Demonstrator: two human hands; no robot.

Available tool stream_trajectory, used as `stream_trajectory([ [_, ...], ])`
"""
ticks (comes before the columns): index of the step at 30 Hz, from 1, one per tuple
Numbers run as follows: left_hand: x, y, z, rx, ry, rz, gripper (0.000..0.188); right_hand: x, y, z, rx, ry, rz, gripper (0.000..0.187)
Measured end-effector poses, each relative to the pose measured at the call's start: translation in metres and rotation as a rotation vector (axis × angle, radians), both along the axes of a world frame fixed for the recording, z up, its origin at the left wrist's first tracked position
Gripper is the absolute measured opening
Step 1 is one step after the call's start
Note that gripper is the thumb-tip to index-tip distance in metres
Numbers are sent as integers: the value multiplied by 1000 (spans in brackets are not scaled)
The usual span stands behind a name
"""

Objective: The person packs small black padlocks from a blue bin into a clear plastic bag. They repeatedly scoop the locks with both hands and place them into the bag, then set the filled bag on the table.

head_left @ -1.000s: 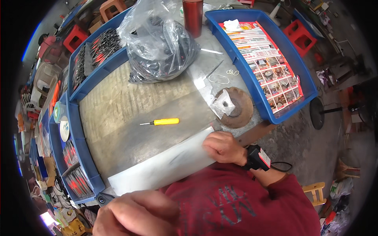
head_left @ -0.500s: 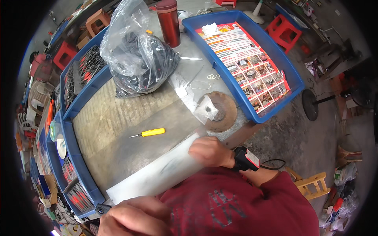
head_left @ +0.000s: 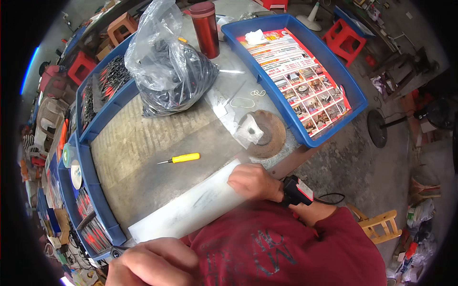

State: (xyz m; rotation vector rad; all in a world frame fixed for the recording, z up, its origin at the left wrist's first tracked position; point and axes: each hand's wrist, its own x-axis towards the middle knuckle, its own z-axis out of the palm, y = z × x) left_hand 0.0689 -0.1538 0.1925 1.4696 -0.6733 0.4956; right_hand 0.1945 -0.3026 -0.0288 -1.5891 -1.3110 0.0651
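A long white sheet (head_left: 191, 205) with grey smudges lies slantwise along the near edge of the table, against my maroon shirt. My right hand (head_left: 253, 182) is closed at its right end, fingers curled at the edge, with a black device strapped on the wrist. Close to the camera, my left hand (head_left: 152, 262) is also closed near the sheet's left end; whatever its fingers hold is hidden. Beyond the sheet, a yellow-handled screwdriver (head_left: 185, 158) rests on the worn board, touched by neither hand.
A clear plastic bag (head_left: 179, 81) of dark parts stands beside a red tumbler (head_left: 205, 31). To the right are a brown round disc (head_left: 274, 136) and a blue tray (head_left: 312, 142) with a printed sheet. Blue trays (head_left: 100, 190) of red-and-black pieces line the left.
My left hand has shifted slightly left and down. My right hand stays at the sheet's right end, and the view has moved a little.
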Motion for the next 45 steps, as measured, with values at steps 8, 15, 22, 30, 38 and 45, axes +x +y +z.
stream_trajectory([
  [8, 12, 1, -13, -24, -71, -117, 16, 0, -2, 0, -14, -28, 1, 5],
  [15, 19, -2, -18, -63, -133, -145, 13, 1, -2, -1, 1, -40, -8, 5],
  [22, 23, 0, -17, -41, -186, -148, 13, 0, -2, -2, -32, -4, -1, 5],
  [30, 20, 11, -13, -48, -255, -102, 8, 1, -3, 8, -103, 50, 31, 6],
  [38, 9, 14, -10, -82, -258, 25, 9, 0, -2, 6, -120, 28, 21, 4],
  [45, -16, 33, 2, 27, -381, 185, 10, -1, -5, 3, -141, 8, -2, 3],
])
